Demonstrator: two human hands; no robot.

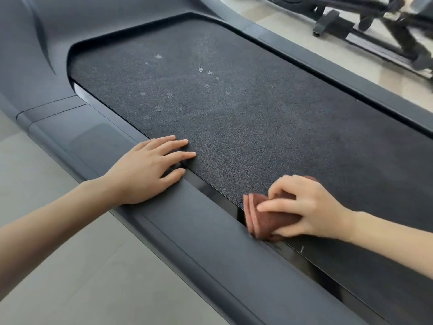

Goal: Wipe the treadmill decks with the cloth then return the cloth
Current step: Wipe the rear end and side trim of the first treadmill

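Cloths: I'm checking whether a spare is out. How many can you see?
1. The folded brown cloth is gripped by the right hand at the near edge of the treadmill belt. Others may lie outside the view.

Rests the left hand (145, 172) flat, palm down, fingers straight and slightly spread, bare forearm reaching in from the lower left. Grips the folded cloth (264, 218) with the right hand (307, 207), fingers curled over it, thumb at its near side.

The treadmill deck (257, 127) bears pale dusty spots (160, 108) toward its curved end; a folded brown cloth (262, 218) lies at its near edge, the left grip (145, 170) flat across that edge
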